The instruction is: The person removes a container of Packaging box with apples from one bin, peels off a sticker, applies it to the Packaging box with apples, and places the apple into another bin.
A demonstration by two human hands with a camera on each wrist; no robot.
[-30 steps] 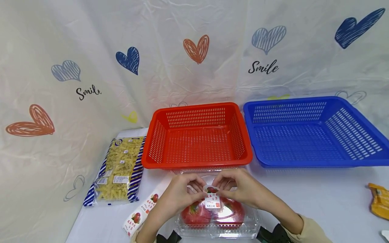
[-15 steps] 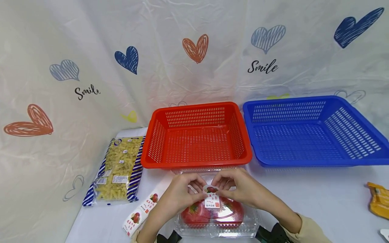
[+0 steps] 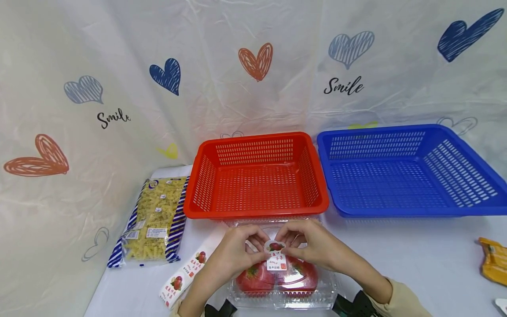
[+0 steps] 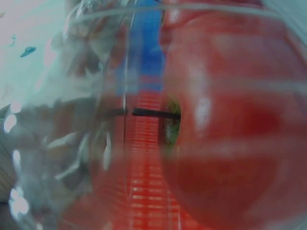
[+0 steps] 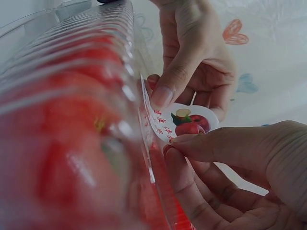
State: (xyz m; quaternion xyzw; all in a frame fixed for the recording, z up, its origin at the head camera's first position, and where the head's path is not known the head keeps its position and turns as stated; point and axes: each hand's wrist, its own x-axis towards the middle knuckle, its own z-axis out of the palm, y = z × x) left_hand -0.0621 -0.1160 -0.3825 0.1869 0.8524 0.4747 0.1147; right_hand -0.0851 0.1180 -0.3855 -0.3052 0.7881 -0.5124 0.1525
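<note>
On the backdrop (image 3: 214, 88) I read "Smile" twice, at the frame's upper left and upper right; red print on the label (image 3: 276, 263) I pinch, lower centre, is too small.

A label (image 3: 276, 262) sits over a container (image 3: 295, 304) of fruit (image 3: 255, 280) before the left basket (image 3: 257, 214); the right basket (image 3: 396, 210) stands alongside toward the counter's (image 3: 416, 259) back edge. A label strip (image 3: 186, 277) lies left of the container, a bag (image 3: 154, 215) by the left edge, a packet (image 3: 495, 263) far right.
</note>
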